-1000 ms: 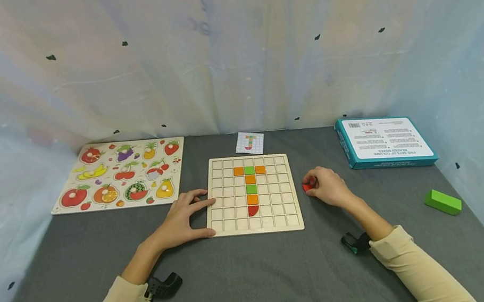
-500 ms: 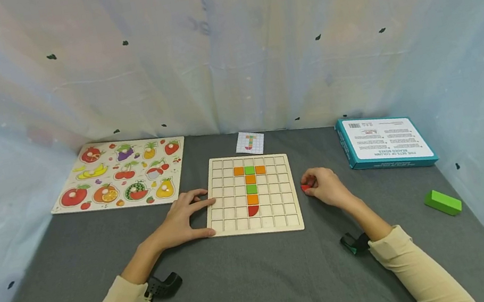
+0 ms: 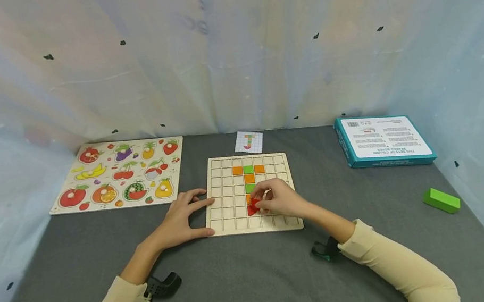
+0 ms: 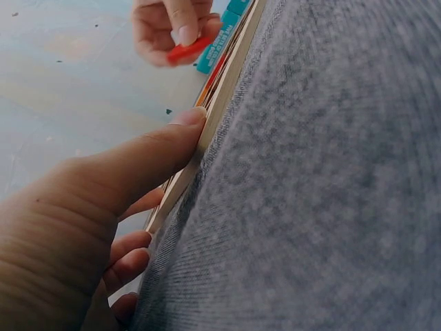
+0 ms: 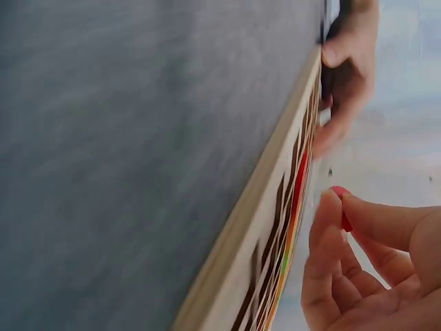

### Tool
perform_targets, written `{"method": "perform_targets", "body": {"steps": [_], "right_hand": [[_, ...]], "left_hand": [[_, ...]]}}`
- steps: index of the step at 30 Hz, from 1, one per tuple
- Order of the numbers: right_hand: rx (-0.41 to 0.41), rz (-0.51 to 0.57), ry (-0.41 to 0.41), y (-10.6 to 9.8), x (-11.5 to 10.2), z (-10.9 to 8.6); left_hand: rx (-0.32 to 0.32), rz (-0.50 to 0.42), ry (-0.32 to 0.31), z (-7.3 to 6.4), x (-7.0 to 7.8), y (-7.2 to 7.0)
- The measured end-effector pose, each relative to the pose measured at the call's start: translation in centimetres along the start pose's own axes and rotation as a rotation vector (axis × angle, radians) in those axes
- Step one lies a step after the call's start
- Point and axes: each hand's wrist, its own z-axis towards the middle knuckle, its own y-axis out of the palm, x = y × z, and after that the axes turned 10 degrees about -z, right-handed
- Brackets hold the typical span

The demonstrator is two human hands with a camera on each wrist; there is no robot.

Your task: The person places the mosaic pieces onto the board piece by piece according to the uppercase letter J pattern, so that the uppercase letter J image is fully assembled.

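Observation:
My right hand (image 3: pixel 280 199) pinches a small red tile (image 5: pixel 346 210) between thumb and fingers, over the lower middle of the wooden grid board (image 3: pixel 226 197). In the left wrist view the tile (image 4: pixel 189 51) shows above the board's surface. A red rounded tile (image 3: pixel 250 212) lies in the grid just beside it, partly covered. Orange tiles (image 3: pixel 259 169) and green tiles (image 3: pixel 248 170) form a T shape above, the lower ones partly hidden by my right fingers. My left hand (image 3: pixel 179 221) rests at the board's left side, thumb at the near corner and forefinger extended on the edge.
A printed pattern card (image 3: pixel 248 142) lies behind the board. The fruit puzzle board (image 3: pixel 163 154) is at the back left, a teal box (image 3: pixel 386 139) at the back right. A green block (image 3: pixel 442 200) sits at the far right. Pale sheeting (image 3: pixel 253 51) hangs around the table.
My right hand has carried the red tile leftward from the table beside the board to over the grid, by the red rounded tile. My left hand has stayed at the board's edge.

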Motion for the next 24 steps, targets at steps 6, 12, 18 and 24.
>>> {"method": "perform_targets", "body": {"steps": [6,12,18,24], "right_hand": [[-0.007,-0.217,-0.005,1.9,-1.1,2.0],[-0.039,-0.297,0.023,2.5,-1.5,2.3],[-0.038,-0.355,0.018,2.5,-1.6,2.4],[-0.042,-0.458,-0.015,2.6,-1.7,2.5]], "left_hand": [[0.002,0.014,-0.001,0.0,0.0,0.0],[0.001,0.006,0.009,0.0,0.0,0.0],[0.004,0.010,0.010,0.1,0.1,0.0],[0.002,0.012,0.006,0.0,0.1,0.0]]}}
